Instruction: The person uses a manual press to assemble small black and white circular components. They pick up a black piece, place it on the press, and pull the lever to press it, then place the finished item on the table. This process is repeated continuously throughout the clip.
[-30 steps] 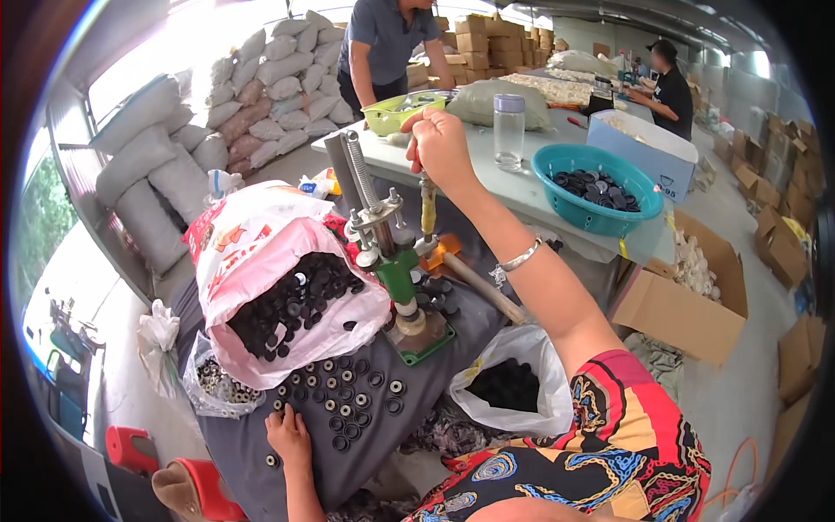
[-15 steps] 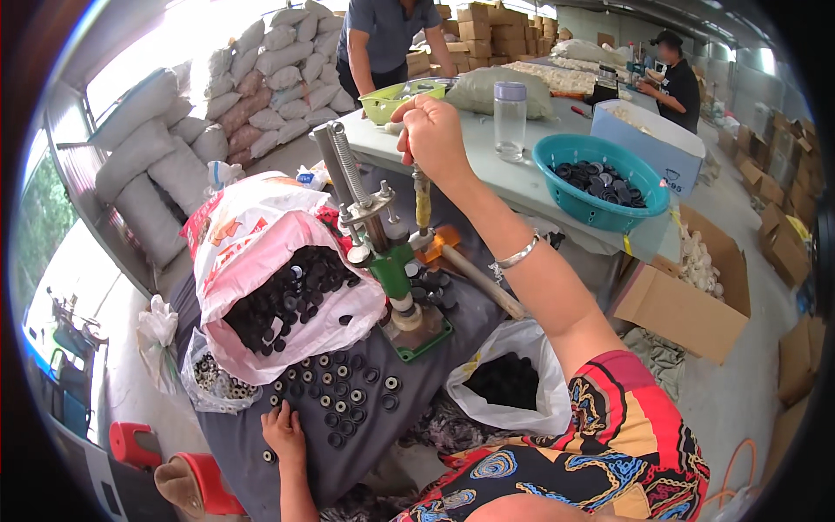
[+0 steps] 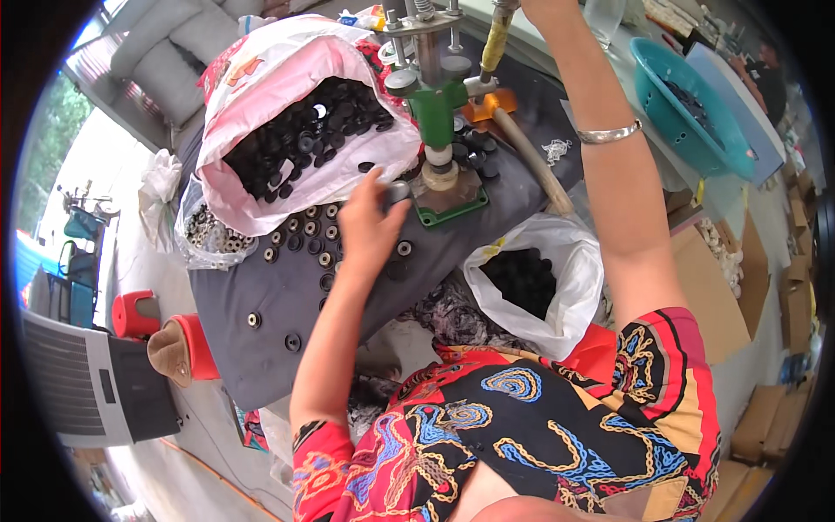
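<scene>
worktop [image 3: 261, 348]: dark grey sheet over it, everything I work with sits on this; slopes off toward lower left in view.
pink-white bag [image 3: 261, 96]: biggest bag, lies open at the far left of the worktop, full of black round parts; its lip hangs just beside my left hand.
white bag [image 3: 565, 278]: stands open betw the worktop edge & my right arm, w/ a heap of black parts inside.
teal basket [image 3: 687, 113]: far right, past my right forearm, dark parts in it; well apart from the press.
clear bag [image 3: 196, 244]: small, at the worktop's left edge under the pink-white bag, holds ring-like parts, too small to tell more.
press [image 3: 435, 104]: green body, upright on a green base plate, mid-far worktop; orange piece just behind it; a wooden rod lies to its right.
lever [image 3: 494, 39]: yellowish grip, rising up & out of frame at top.
right hand [image 3: 544, 7]: up at the lever's top, mostly cut off by the frame edge, so can't tell how it's closed; silver bracelet on the wrist.
left hand [image 3: 370, 226]: fingers curled narrow around a small grey round piece [image 3: 396, 191], holding it just beside the press base, left of the plate.
loose parts [image 3: 304, 244]: black rings w/ pale centres, scattered on the sheet left of & below my left hand; a couple lie further down by themselves.
</scene>
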The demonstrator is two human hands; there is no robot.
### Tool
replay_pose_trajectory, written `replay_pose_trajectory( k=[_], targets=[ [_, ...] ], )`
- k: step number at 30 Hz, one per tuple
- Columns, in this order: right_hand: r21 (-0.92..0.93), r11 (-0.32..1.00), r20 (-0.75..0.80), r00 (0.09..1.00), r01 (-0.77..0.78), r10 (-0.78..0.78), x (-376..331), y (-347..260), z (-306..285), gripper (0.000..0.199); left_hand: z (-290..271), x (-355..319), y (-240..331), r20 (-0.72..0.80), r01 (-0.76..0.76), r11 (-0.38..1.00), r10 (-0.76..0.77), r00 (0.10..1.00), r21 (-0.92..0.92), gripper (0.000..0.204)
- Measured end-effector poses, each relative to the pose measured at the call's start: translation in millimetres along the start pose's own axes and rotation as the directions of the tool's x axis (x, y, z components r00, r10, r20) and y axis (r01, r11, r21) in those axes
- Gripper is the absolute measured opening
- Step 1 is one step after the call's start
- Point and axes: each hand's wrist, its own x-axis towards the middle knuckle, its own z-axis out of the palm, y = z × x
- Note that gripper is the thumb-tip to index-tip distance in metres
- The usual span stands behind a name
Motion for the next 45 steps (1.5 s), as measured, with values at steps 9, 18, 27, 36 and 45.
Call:
replay_pose_trajectory(
  k=[9, 18, 27, 36, 45],
  targets=[
    [0.022, 0.995, -0.042, 0.994, -0.101, 0.102, -3, -6, -1, 0.024, 78, 29, 10, -0.064, -0.052, 0.999, 0.052, 0.997, -0.004, 0.066],
    [0.132, 0.991, -0.001, 1.0, -0.005, 0.005, -71, -25, -33, 0.021, 89, 30, -5, -0.088, 0.041, 0.992, -0.052, 0.995, -0.121, 0.068],
    [0.113, 0.965, -0.033, 0.971, 0.237, -0.235, -255, -2, -81, 0.017, 69, 15, 0, -0.071, -0.069, 0.988, 0.06, 0.996, -0.135, 0.07],
    [0.068, 0.998, 0.02, 1.0, -0.009, 0.007, -160, -46, -66, 0.02, -28, 22, -62, -0.237, -0.115, 0.963, 0.175, 0.956, 0.245, 0.023],
    [0.041, 0.984, -0.041, 0.984, -0.171, 0.172, -11, -18, 0, 0.025, -48, 96, -138, -0.209, 0.112, 0.954, -0.054, 0.976, 0.279, 0.019]
  ],
)
